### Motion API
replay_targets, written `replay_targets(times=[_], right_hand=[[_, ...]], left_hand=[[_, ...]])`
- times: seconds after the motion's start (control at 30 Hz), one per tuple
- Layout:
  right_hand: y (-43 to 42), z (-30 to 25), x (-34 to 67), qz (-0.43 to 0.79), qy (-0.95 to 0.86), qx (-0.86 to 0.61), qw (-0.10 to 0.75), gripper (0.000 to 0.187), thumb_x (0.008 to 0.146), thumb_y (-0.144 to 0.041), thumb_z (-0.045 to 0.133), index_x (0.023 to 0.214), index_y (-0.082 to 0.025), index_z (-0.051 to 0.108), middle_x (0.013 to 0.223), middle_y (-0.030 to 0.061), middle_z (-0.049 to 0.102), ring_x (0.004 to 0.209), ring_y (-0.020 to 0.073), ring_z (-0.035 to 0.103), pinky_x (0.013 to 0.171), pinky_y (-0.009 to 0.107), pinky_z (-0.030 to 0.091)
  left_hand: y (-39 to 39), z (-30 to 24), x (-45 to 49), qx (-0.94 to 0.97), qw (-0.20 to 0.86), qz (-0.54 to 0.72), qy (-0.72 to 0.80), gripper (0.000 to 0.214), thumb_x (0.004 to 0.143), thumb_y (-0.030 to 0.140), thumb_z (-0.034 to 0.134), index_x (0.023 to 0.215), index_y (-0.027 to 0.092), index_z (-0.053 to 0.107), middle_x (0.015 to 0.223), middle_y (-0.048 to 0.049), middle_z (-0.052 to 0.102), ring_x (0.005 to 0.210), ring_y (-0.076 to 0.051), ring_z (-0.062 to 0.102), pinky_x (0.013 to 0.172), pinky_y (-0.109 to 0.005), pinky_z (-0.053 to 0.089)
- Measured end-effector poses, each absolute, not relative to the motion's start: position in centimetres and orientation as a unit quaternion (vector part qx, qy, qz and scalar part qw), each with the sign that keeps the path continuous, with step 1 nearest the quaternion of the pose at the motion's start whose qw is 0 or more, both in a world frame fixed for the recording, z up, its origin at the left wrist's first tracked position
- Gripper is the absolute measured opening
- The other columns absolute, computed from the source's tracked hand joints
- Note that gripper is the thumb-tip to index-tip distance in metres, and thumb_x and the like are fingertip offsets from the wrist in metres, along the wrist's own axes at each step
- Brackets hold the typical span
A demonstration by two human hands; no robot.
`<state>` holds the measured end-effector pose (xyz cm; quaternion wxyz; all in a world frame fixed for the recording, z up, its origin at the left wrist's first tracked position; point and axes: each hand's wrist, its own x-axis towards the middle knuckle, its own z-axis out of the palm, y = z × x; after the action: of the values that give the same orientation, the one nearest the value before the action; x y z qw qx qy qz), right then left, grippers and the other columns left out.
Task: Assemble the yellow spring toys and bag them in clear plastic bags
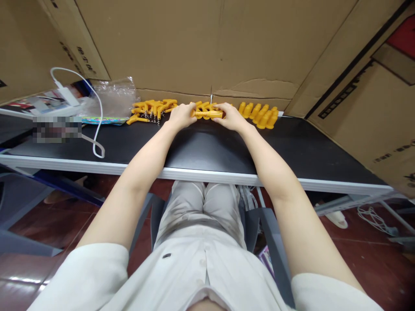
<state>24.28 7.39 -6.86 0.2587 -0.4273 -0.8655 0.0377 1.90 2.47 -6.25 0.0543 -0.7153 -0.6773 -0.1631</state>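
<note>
front tabletop (pixel 207 151): passable | back: cardboard wall (pixel 210 52) | left: yellow handles (pixel 154 105) | right: yellow pieces (pixel 258 115)

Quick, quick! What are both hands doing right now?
Left hand: closed, holding one end of a yellow piece.
Right hand: closed, holding the yellow piece at its other end.

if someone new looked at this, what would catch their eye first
Probably the bright yellow piece held between the left hand and right hand, toward the back of the black tabletop. Next, a jumbled yellow pile with metal spirals left of the hands, and clustered yellow parts to their right. A white cable loops at the tabletop's left.
</note>
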Motion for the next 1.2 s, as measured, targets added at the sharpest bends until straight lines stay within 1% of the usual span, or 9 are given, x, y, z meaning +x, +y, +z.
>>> replay_targets(times=[0.13, 0.33, 0.47, 0.63, 0.73, 0.83, 1.0, 1.07, 1.2], right_hand=[[8.1, -6.8, 24.9, 0.142, -0.838, -0.427, 0.309, 0.054, 0.088, -0.034, 0.083, 0.137, -0.018, 0.066, 0.135, 0.0148, 0.073, 0.104, 0.0247, 0.075, 0.097, 0.045, 0.064], [7.3, -5.9, 25.5, 0.31, -0.757, -0.435, 0.376, 0.033, 0.084, -0.029, 0.095, 0.093, -0.02, 0.065, 0.094, 0.0044, 0.074, 0.077, 0.016, 0.076, 0.083, 0.031, 0.066], [6.9, -5.6, 25.3, 0.396, -0.706, -0.445, 0.384, 0.047, 0.092, -0.058, 0.091, 0.082, -0.02, 0.064, 0.068, 0.0028, 0.068, 0.06, 0.0163, 0.072, 0.065, 0.028, 0.063], [7.8, -6.4, 24.8, 0.39, -0.672, -0.498, 0.384, 0.075, 0.094, -0.092, 0.063, 0.085, -0.019, 0.072, 0.049, 0.0021, 0.057, 0.049, 0.0197, 0.066, 0.048, 0.028, 0.052], [8.2, -6.7, 24.8, 0.394, -0.676, -0.501, 0.369, 0.086, 0.09, -0.101, 0.054, 0.085, -0.018, 0.074, 0.049, 0.0019, 0.055, 0.046, 0.0192, 0.064, 0.047, 0.028, 0.049], [7.9, -6.4, 25.2, 0.414, -0.684, -0.487, 0.351, 0.082, 0.089, -0.099, 0.06, 0.092, -0.018, 0.073, 0.062, 0.0047, 0.065, 0.053, 0.0202, 0.07, 0.052, 0.028, 0.052], [7.1, -5.8, 25.9, 0.405, -0.708, -0.441, 0.374, 0.047, 0.093, -0.057, 0.09, 0.113, -0.021, 0.068, 0.095, 0.0051, 0.078, 0.076, 0.0178, 0.078, 0.069, 0.028, 0.061], [7.1, -5.8, 25.9, 0.411, -0.7, -0.439, 0.385, 0.04, 0.092, -0.05, 0.092, 0.104, -0.021, 0.068, 0.089, 0.0041, 0.077, 0.072, 0.0158, 0.075, 0.068, 0.027, 0.06], [7.2, -5.9, 25.5, 0.438, -0.68, -0.452, 0.376, 0.053, 0.097, -0.07, 0.08, 0.083, -0.022, 0.064, 0.065, 0.0044, 0.07, 0.055, 0.0155, 0.065, 0.053, 0.025, 0.053]], left_hand=[[2.6, -6.2, 1.5, -0.708, 0.053, -0.163, -0.685, 0.054, 0.091, 0.031, 0.065, 0.144, 0.023, 0.07, 0.129, -0.0181, 0.078, 0.127, -0.042, 0.07, 0.106, -0.047, 0.056], [2.8, -6.4, 1.2, -0.722, 0.058, -0.167, -0.669, 0.056, 0.092, 0.031, 0.064, 0.147, 0.021, 0.068, 0.13, -0.0195, 0.079, 0.126, -0.044, 0.072, 0.106, -0.048, 0.056], [2.7, -6.6, 1.4, -0.734, 0.063, -0.188, -0.65, 0.053, 0.093, 0.03, 0.064, 0.145, 0.024, 0.068, 0.125, -0.0155, 0.081, 0.126, -0.04, 0.073, 0.107, -0.045, 0.056], [2.3, -6.3, 2.0, -0.727, 0.049, -0.212, -0.651, 0.049, 0.094, 0.03, 0.063, 0.142, 0.025, 0.07, 0.124, -0.0148, 0.08, 0.126, -0.039, 0.071, 0.108, -0.045, 0.054], [2.4, -6.3, 2.1, -0.721, 0.031, -0.22, -0.656, 0.053, 0.092, 0.03, 0.064, 0.144, 0.025, 0.068, 0.127, -0.0144, 0.078, 0.128, -0.039, 0.068, 0.111, -0.046, 0.053], [2.8, -6.5, 2.0, -0.716, 0.02, -0.225, -0.661, 0.055, 0.091, 0.03, 0.064, 0.145, 0.025, 0.068, 0.128, -0.014, 0.077, 0.13, -0.039, 0.067, 0.112, -0.047, 0.052], [2.9, -6.5, 1.8, -0.708, 0.028, -0.218, -0.671, 0.054, 0.09, 0.031, 0.065, 0.144, 0.025, 0.068, 0.127, -0.0141, 0.078, 0.129, -0.039, 0.068, 0.11, -0.047, 0.053], [2.7, -6.4, 1.8, -0.71, 0.03, -0.215, -0.67, 0.055, 0.09, 0.031, 0.066, 0.145, 0.025, 0.069, 0.128, -0.015, 0.078, 0.129, -0.041, 0.068, 0.11, -0.048, 0.053], [2.3, -6.2, 2.1, -0.717, 0.038, -0.214, -0.663, 0.053, 0.092, 0.031, 0.065, 0.145, 0.025, 0.068, 0.129, -0.0162, 0.078, 0.128, -0.042, 0.069, 0.109, -0.048, 0.054]])
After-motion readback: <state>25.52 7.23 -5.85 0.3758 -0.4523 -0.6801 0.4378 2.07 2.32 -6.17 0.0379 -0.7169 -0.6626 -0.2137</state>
